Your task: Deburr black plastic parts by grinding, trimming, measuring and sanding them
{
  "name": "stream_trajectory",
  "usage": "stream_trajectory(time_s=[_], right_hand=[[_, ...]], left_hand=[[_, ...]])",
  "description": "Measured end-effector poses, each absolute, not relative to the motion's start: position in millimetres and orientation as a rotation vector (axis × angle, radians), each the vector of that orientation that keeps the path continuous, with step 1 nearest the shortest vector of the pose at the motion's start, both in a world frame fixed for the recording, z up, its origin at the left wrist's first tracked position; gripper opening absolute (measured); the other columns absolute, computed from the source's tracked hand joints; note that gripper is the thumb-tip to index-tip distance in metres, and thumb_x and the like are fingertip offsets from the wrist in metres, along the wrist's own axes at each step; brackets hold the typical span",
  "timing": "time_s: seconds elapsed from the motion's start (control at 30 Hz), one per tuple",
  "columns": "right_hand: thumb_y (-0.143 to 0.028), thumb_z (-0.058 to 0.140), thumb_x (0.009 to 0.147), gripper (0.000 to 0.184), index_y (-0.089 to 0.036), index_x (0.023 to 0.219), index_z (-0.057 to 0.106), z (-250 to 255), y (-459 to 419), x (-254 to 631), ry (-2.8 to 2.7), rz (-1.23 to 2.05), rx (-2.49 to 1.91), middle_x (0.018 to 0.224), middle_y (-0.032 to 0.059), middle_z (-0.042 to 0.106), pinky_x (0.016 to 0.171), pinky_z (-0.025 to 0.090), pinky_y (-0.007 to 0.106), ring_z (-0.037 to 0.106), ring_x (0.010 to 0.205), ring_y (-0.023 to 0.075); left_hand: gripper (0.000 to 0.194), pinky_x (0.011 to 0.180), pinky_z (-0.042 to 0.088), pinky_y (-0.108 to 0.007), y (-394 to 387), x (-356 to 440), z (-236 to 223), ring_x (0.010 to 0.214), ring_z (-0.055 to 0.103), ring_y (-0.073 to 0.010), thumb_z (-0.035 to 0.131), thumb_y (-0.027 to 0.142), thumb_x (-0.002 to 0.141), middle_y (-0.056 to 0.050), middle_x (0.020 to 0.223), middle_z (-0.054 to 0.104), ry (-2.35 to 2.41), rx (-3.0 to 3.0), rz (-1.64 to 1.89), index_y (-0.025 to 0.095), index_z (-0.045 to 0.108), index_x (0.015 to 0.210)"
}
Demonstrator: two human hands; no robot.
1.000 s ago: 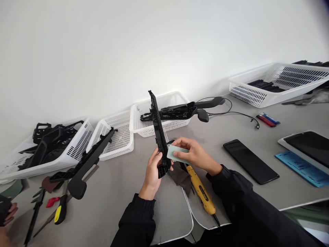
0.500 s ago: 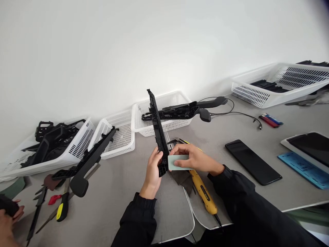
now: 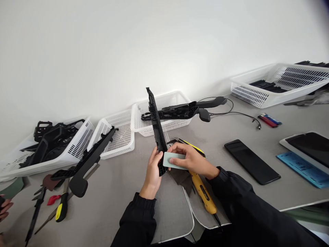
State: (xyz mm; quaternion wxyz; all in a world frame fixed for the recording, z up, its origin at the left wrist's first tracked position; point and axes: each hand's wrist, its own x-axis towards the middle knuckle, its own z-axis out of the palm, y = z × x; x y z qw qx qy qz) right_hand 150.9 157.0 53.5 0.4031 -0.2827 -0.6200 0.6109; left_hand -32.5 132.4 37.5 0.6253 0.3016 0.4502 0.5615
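My left hand [image 3: 152, 171] is closed around the lower end of a long black plastic part [image 3: 155, 125], which stands nearly upright above the grey table [image 3: 239, 127]. My right hand [image 3: 191, 158] pinches a pale green flat block [image 3: 173, 160] and presses it against the lower side of that part. A dark cloth [image 3: 182, 178] lies on the table just under both hands.
A yellow-handled tool [image 3: 203, 192] lies beneath my right wrist. White baskets [image 3: 117, 137] [image 3: 164, 113] [image 3: 277, 84] hold black parts. A black phone [image 3: 252, 161], a tablet [image 3: 308, 145], a blue mat, pens and a cable lie right. Hand tools [image 3: 61, 207] and another person's hand [image 3: 5, 207] are at the left.
My right hand has slid the green block down and leftward against the black part's lower end. The person's hand at the far left has moved back towards the edge.
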Motion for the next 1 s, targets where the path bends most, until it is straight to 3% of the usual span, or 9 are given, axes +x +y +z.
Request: stream_trajectory(time_s=[0.13, 0.2, 0.3, 0.43, 0.53, 0.67, 0.73, 0.83, 1.0], right_hand=[[-0.045, 0.080, 0.097, 0.029, -0.023, 0.110, 0.067, 54.1, 154.5, 149.6, -1.523, 1.455, -0.726, 0.098, 0.0026, 0.078, 0.081, 0.059, 0.036, 0.075, 0.082, 0.0206], [-0.041, 0.081, 0.095, 0.026, -0.022, 0.110, 0.070, 53.9, 152.8, 147.9, -1.626, 1.447, -0.710, 0.097, 0.0023, 0.076, 0.078, 0.056, 0.033, 0.072, 0.083, 0.0196], [-0.033, 0.080, 0.094, 0.019, -0.022, 0.108, 0.074, 53.8, 151.7, 146.8, -1.783, 1.382, -0.744, 0.094, 0.0009, 0.073, 0.075, 0.050, 0.030, 0.065, 0.081, 0.0173], [-0.031, 0.078, 0.093, 0.016, -0.021, 0.105, 0.073, 55.5, 151.3, 148.4, -1.737, 1.379, -0.791, 0.093, 0.0006, 0.073, 0.074, 0.049, 0.030, 0.064, 0.082, 0.0176], [-0.032, 0.078, 0.092, 0.019, -0.022, 0.109, 0.074, 56.8, 148.8, 146.8, -1.761, 1.415, -0.748, 0.093, 0.0001, 0.073, 0.074, 0.049, 0.030, 0.063, 0.080, 0.0173], [-0.031, 0.076, 0.093, 0.017, -0.023, 0.107, 0.074, 52.2, 152.6, 147.4, -1.802, 1.329, -0.798, 0.097, 0.0005, 0.076, 0.080, 0.051, 0.032, 0.067, 0.086, 0.0193], [-0.034, 0.073, 0.095, 0.017, -0.023, 0.108, 0.073, 46.8, 159.7, 152.1, -1.701, 1.212, -0.946, 0.101, 0.0026, 0.078, 0.086, 0.053, 0.035, 0.071, 0.093, 0.0224], [-0.040, 0.070, 0.097, 0.022, -0.022, 0.110, 0.072, 40.0, 169.1, 159.3, -1.488, 1.026, -1.124, 0.111, 0.0066, 0.079, 0.093, 0.054, 0.040, 0.072, 0.105, 0.0262], [-0.047, 0.070, 0.101, 0.030, -0.021, 0.115, 0.071, 39.4, 169.5, 158.4, -1.565, 1.235, -0.917, 0.108, 0.0070, 0.081, 0.091, 0.057, 0.039, 0.075, 0.096, 0.0246]], left_hand=[[0.032, 0.068, 0.059, -0.026, 134.0, -33.3, 32.2, 0.081, 0.069, -0.0174, 0.082, 0.041, 0.091, -0.003, 0.100, 0.076, 1.057, 0.665, 1.285, 0.024, 0.076, 0.118], [0.035, 0.087, 0.061, -0.029, 135.3, -34.6, 28.0, 0.111, 0.074, -0.0225, 0.083, 0.038, 0.091, -0.005, 0.124, 0.079, 1.153, 0.566, 1.331, 0.026, 0.076, 0.123], [0.044, 0.113, 0.055, -0.033, 136.4, -36.8, 21.6, 0.151, 0.056, -0.0283, 0.083, 0.040, 0.091, -0.005, 0.153, 0.069, 1.216, 0.515, 1.365, 0.030, 0.075, 0.133], [0.055, 0.121, 0.051, -0.045, 135.7, -38.3, 16.3, 0.159, 0.047, -0.0345, 0.081, 0.052, 0.093, -0.007, 0.157, 0.067, 1.129, 0.604, 1.325, 0.030, 0.071, 0.142], [0.052, 0.122, 0.049, -0.043, 135.2, -38.4, 15.8, 0.162, 0.044, -0.0339, 0.081, 0.051, 0.092, -0.007, 0.158, 0.066, 1.144, 0.617, 1.332, 0.030, 0.072, 0.139], [0.046, 0.109, 0.056, -0.034, 135.0, -37.2, 23.2, 0.150, 0.057, -0.0283, 0.082, 0.048, 0.092, -0.006, 0.149, 0.071, 1.225, 0.594, 1.336, 0.030, 0.071, 0.133], [0.044, 0.088, 0.062, -0.032, 134.3, -35.9, 30.3, 0.126, 0.071, -0.0273, 0.079, 0.051, 0.094, -0.008, 0.130, 0.077, 1.166, 0.675, 1.286, 0.027, 0.071, 0.129], [0.039, 0.061, 0.055, -0.028, 133.0, -34.2, 39.2, 0.090, 0.074, -0.0223, 0.073, 0.054, 0.098, -0.007, 0.105, 0.077, 1.047, 0.823, 1.229, 0.022, 0.071, 0.119], [0.038, 0.058, 0.053, -0.027, 133.7, -33.4, 38.8, 0.074, 0.069, -0.0180, 0.075, 0.053, 0.096, -0.003, 0.088, 0.072, 1.038, 0.818, 1.235, 0.021, 0.072, 0.117]])
